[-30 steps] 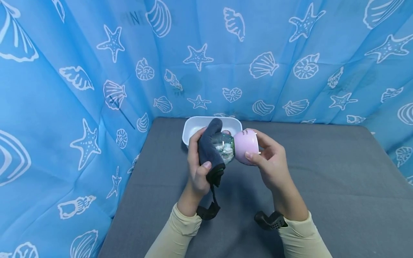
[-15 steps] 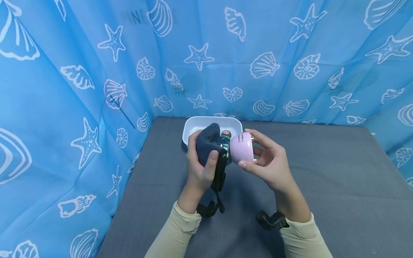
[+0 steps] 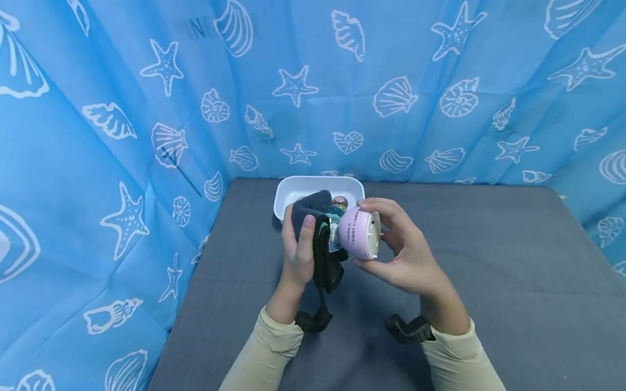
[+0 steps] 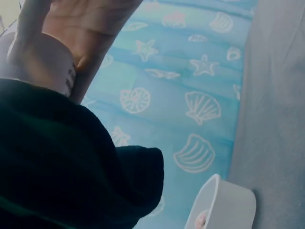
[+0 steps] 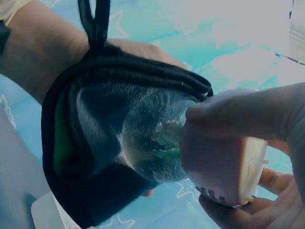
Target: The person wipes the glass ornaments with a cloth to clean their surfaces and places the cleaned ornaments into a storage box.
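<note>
A snow globe with a clear glass ball (image 5: 155,138) and a pink base (image 3: 356,233) is held sideways above the table. My right hand (image 3: 408,250) grips the base, thumb on the near side and fingers on the far side; its pale underside faces right. My left hand (image 3: 298,255) holds a folded dark blue cloth (image 3: 310,205) with black edging and a hanging loop, wrapped partly around the glass ball. In the right wrist view the cloth (image 5: 95,129) cups the ball's left side. Dark cloth (image 4: 71,157) fills much of the left wrist view.
Behind the hands a white plastic tub (image 3: 288,191) stands at the table's back, with a small round shiny thing (image 3: 340,201) inside. Grey cloth covers the table (image 3: 489,260). A blue curtain (image 3: 342,108) with white shells and starfish hangs along the back and left.
The snow globe has turned, so its base's underside now shows and the lettering has shifted. My left hand has shifted the cloth around the ball, its black edge now nearer the base.
</note>
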The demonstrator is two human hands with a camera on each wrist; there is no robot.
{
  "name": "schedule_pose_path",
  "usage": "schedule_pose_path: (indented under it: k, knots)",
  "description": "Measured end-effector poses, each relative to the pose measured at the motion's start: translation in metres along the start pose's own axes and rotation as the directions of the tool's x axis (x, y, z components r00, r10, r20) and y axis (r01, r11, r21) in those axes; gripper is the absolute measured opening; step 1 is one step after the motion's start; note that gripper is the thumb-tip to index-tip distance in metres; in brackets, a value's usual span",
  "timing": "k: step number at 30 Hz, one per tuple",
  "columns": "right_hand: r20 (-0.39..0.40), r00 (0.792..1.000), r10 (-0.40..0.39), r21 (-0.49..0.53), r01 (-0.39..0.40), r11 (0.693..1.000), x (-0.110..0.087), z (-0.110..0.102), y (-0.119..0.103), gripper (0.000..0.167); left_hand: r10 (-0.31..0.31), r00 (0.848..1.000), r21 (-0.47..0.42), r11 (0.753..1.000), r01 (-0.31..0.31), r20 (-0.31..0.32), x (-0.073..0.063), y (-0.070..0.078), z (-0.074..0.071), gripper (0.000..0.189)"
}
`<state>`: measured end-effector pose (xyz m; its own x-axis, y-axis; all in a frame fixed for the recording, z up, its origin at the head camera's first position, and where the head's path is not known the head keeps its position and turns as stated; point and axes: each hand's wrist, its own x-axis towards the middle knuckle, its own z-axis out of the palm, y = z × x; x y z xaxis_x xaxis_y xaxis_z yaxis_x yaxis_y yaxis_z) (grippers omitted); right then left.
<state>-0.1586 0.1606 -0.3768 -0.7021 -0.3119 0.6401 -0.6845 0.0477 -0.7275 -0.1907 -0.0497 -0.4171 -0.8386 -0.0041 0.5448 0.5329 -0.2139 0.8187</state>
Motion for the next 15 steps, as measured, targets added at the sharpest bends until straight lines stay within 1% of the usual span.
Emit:
schedule_pose_path:
  k: [3, 6, 8, 11, 15]
  knots:
    - [-0.022, 1.0, 0.013, -0.109, -0.015, 0.994, -0.0001, -0.003, 0.0005, 0.096, 0.018, 1.0, 0.001, 1.0, -0.018, 0.002, -0.0001, 0.0008, 0.0006, 0.054]
    - [-0.059, 0.997, 0.052, -0.215, -0.064, 0.975, -0.0005, -0.0061, 0.0002, 0.097, 0.048, 0.999, 0.024, 0.999, -0.048, -0.006, -0.0006, 0.0013, 0.0011, 0.056]
    - [-0.085, 0.993, 0.084, -0.261, -0.104, 0.96, -0.0009, -0.0076, -0.0001, 0.097, 0.072, 0.997, 0.046, 0.996, -0.072, -0.012, -0.0012, 0.0022, 0.0014, 0.059]
    - [-0.116, 0.983, 0.14, -0.254, -0.166, 0.953, -0.0015, -0.0087, -0.0006, 0.096, 0.093, 0.996, 0.078, 0.993, -0.091, -0.013, -0.0023, 0.005, 0.0024, 0.065]
    - [-0.131, 0.969, 0.212, -0.169, -0.232, 0.958, -0.0022, -0.0092, -0.0002, 0.088, 0.109, 0.994, 0.108, 0.989, -0.106, -0.02, -0.0044, 0.0094, 0.0047, 0.071]
